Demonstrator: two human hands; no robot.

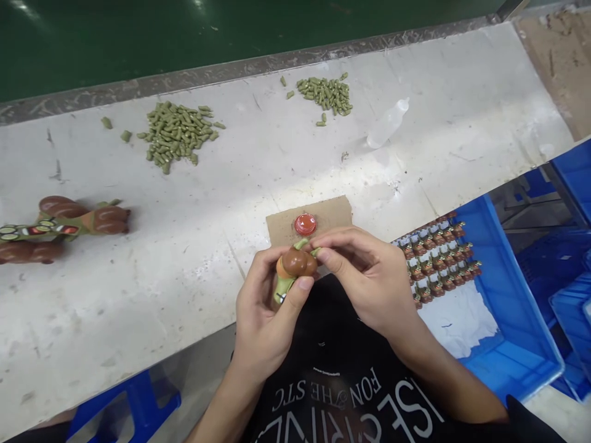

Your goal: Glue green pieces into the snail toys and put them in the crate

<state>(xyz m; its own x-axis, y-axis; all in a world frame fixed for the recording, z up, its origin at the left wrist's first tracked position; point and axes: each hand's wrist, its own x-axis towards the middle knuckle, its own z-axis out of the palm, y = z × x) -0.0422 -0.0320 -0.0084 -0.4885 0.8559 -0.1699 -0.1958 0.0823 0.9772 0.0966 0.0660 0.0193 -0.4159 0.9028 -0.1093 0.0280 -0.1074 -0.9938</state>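
Observation:
A small brown and green figure (298, 263) is held in my left hand (270, 307), with the thumb pressed on its front and the fingers behind it. My right hand (369, 277) pinches a small green piece (316, 251) against the figure's upper right side. Another green piece (301, 244) sticks up from the top of the figure. Just beyond my hands, a round red container (305, 224) rests on a piece of cardboard (281, 227).
Two piles of green pieces (178, 134) (327, 94) and a translucent bottle (388, 124) lie on the white table (184, 295). Brown figures (64, 227) are at left. A blue crate (521, 307) at right holds rows of figures. A blue stool (143, 406) is below.

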